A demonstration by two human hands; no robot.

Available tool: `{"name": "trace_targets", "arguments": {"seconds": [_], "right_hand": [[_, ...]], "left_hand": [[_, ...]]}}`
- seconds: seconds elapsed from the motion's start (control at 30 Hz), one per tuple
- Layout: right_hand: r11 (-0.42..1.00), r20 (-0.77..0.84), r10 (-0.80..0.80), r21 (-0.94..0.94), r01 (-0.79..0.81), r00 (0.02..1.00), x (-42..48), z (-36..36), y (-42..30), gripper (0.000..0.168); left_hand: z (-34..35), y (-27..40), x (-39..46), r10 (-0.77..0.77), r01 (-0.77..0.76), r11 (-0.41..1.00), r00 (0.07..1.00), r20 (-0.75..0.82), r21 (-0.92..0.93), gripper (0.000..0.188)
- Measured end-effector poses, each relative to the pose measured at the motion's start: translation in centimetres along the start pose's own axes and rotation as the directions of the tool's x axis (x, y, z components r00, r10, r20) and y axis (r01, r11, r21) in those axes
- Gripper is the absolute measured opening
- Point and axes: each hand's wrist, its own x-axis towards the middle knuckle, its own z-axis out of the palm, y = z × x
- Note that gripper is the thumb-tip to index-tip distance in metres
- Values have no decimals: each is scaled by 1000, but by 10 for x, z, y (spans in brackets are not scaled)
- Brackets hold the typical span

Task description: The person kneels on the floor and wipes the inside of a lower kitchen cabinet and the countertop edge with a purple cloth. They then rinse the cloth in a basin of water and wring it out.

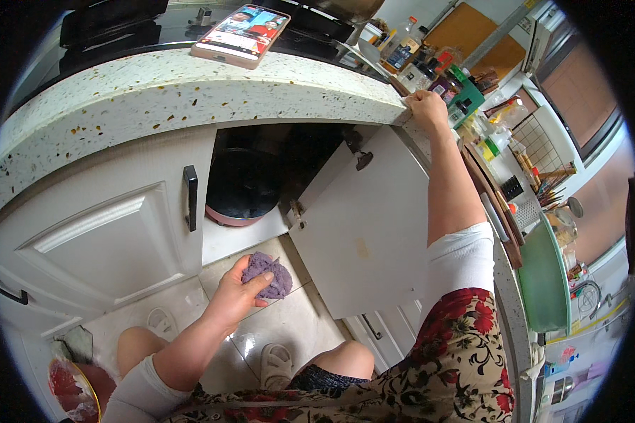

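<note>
A crumpled purple cloth [267,275] is held in my left hand [235,296], the thumb pressed over it, above the tiled floor. My right hand [427,108] reaches up to the inner corner of the speckled stone countertop [233,100]. Its fingers are curled there, and whether they grip anything is hidden. Ahead of me a base cabinet stands with its white door [365,232] swung out to the right. Inside, at the front of the cabinet floor, is a round pan [243,185] with a dark top and a pink lower side.
A lit smartphone [243,34] lies on the counter by the black gas hob [180,26]. Bottles and jars [402,50] crowd the corner. Along the right counter are cutting boards [489,195] and a green basin [545,275]. A red bin [76,391] stands at lower left.
</note>
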Motion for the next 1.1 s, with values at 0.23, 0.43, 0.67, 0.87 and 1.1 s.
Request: {"name": "trace_targets", "arguments": {"seconds": [0.23,0.43,0.67,0.87,1.1], "right_hand": [[990,51,7,139,-14,999,-19,-15,-33,30],[946,51,-152,296,131,987,-51,-45,-77,31],[163,311,-113,943,-291,944,-51,-96,-110,21],[-58,366,-102,926,-373,925,-51,-95,-83,20],[391,372,61,845,-365,926,-44,-59,-85,13]], "left_hand": [[-7,0,-2,60,-59,995,998,-20,78,33],[-5,-3,-2,96,-91,985,995,-27,149,35],[-3,-15,3,103,-96,973,994,-23,211,32],[-2,-12,4,99,-96,975,995,-4,201,34],[-2,-14,9,121,-118,977,993,-10,178,38]]}}
